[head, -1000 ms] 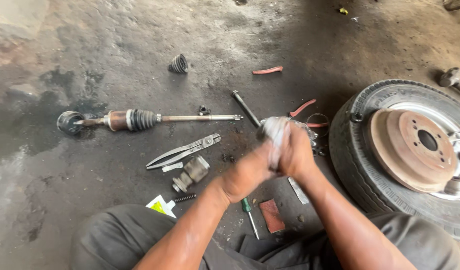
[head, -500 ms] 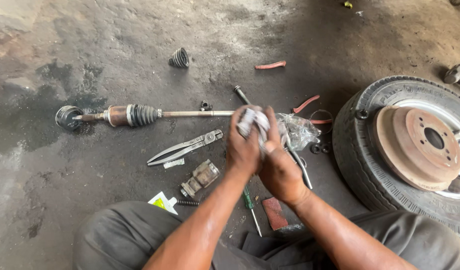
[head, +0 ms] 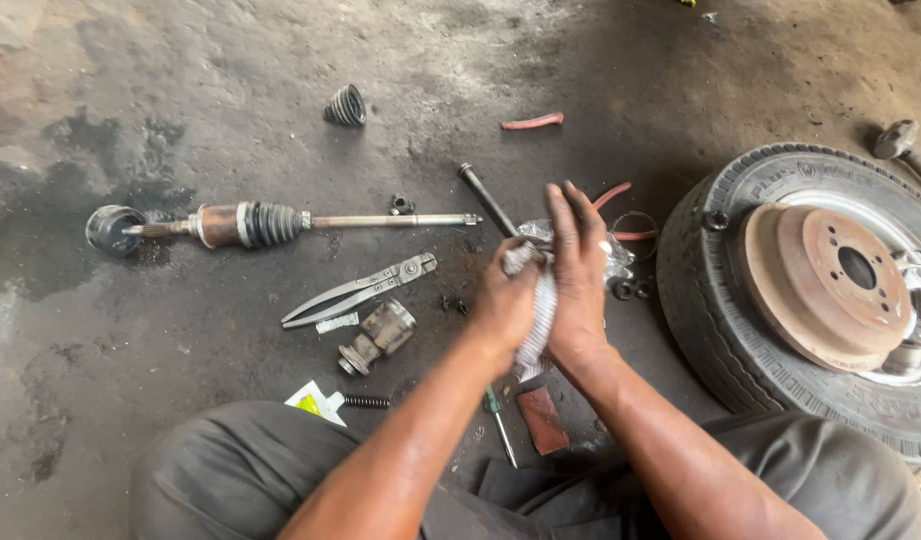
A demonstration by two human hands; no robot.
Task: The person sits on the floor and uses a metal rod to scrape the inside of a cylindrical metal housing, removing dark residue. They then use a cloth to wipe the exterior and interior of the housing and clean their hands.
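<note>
Packet: a small white, green and yellow sachet [head: 315, 402] lies on the concrete floor [head: 181, 90] near its bottom edge, just beside your left knee.
Rag: a grey-white cloth [head: 537, 312] sits between your palms, above the floor's middle.
Left hand: your left hand [head: 505, 303] curls round the cloth, gripping it.
Right hand: your right hand [head: 578, 275] presses flat against it, fingers straight and pointing away.
Nearby: axle shaft [head: 281, 222] and pliers [head: 359, 290] lie left; a wheel [head: 816, 290] lies right.

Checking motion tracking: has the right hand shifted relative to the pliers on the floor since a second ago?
Yes. The right hand moved left, toward the pliers, and now stands fingers-up against the rag, which the left hand grips.
</note>
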